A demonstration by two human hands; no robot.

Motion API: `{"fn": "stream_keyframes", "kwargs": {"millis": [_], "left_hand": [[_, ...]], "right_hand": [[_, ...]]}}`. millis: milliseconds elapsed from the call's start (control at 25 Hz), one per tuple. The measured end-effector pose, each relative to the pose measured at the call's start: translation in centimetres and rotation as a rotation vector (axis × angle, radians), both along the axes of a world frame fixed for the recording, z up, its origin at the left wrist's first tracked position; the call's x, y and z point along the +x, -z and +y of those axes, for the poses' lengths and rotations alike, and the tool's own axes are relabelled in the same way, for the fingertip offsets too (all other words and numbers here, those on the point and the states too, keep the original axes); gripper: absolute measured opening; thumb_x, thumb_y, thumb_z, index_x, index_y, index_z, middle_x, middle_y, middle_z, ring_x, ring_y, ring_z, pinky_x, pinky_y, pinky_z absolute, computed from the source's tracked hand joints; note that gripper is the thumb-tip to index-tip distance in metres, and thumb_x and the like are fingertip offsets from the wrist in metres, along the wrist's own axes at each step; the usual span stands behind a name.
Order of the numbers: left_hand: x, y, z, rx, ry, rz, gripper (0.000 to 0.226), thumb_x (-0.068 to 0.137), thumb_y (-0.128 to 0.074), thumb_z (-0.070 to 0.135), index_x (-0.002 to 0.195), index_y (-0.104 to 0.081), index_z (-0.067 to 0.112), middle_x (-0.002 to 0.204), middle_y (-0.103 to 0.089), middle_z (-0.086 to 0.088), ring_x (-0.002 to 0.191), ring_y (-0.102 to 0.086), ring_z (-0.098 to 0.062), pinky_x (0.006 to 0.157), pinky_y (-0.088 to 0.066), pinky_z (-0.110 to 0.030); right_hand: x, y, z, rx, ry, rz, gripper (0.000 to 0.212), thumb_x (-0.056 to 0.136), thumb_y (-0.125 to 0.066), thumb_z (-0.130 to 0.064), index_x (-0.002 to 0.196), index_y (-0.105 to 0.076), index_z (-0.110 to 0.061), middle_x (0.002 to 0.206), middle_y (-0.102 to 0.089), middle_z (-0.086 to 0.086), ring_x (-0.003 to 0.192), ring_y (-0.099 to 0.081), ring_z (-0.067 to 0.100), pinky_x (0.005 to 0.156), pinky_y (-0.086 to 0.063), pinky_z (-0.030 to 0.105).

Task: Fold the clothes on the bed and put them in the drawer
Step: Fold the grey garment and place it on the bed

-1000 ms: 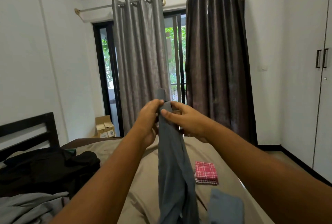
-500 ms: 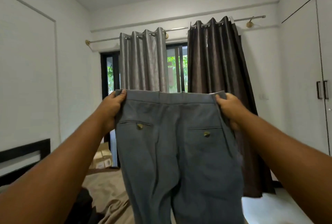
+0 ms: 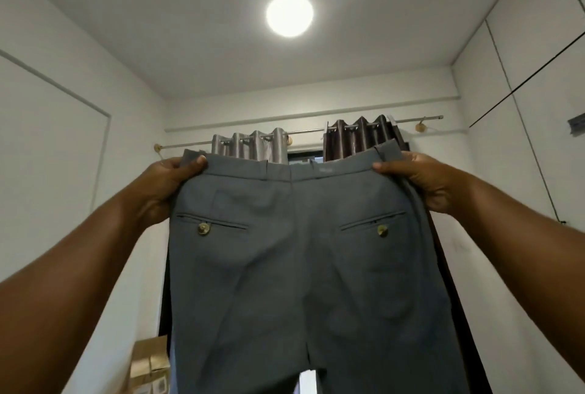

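White walls and ceiling fill most of the view, with a round ceiling light [image 3: 289, 15] glowing overhead and a wardrobe [image 3: 538, 55] along the right wall. At the far wall a rod [image 3: 305, 131] carries a grey curtain [image 3: 253, 148] on the left and a dark curtain [image 3: 361, 137] on the right. Only their tops show above the trousers [image 3: 300, 260].

The grey trousers are held up in the air, spread flat with the back facing the camera, and each back pocket has a button [image 3: 204, 229]. The legs hang down past the bottom edge. The left hand [image 3: 167, 184] pinches the left end of the waistband [image 3: 281, 170], thumb on the near side and fingers curled behind the cloth. The right hand [image 3: 424, 181] grips the right end the same way, with extra cloth bunched under its palm. The hands are well apart and the waistband is stretched between them.

A cardboard box [image 3: 148, 365] shows low on the left, just beside the left trouser leg.

A second ago both hands were pinched together on the trousers, which hung as a narrow strip over the bed. Half a second ago the trousers were already spread, but lower, with the bed in view at bottom left. Now the view tilts higher: the ceiling light has come in and the bed has dropped out of sight.
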State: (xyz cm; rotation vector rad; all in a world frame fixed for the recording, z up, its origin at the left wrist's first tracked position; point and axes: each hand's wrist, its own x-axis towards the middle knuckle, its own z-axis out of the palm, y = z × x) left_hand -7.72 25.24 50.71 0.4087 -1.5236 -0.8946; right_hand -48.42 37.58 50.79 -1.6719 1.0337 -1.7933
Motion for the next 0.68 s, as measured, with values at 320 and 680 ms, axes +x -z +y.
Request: {"fn": "stream_keyframes", "kwargs": {"millis": [320,680], "left_hand": [[-4.7,-1.8,-0.5,-0.167,-0.730,-0.325,0.032,0.090,-0.073,0.038,0.094,-0.067,0.007,0.095,-0.068,-0.015,0.092,-0.066,-0.031,0.085,-0.058,-0.044],[-16.0,-1.0,5.7,-0.109,-0.247,-0.325,0.036,0.104,-0.053,0.035,0.111,-0.061,0.001,0.108,-0.068,-0.020,0.095,-0.071,-0.030,0.077,-0.063,-0.039]], "right_hand": [[2.9,-1.9,-2.9,0.119,0.910,0.296,0.031,0.105,-0.054,-0.024,0.131,-0.061,-0.008,0.129,-0.062,0.012,0.111,-0.060,0.029,0.091,-0.046,0.035],[13.2,0.0,-3.3,0.118,0.196,0.161,0.030,0.101,-0.057,-0.025,0.113,-0.070,-0.001,0.105,-0.074,0.018,0.095,-0.072,0.031,0.090,-0.060,0.045]]}}
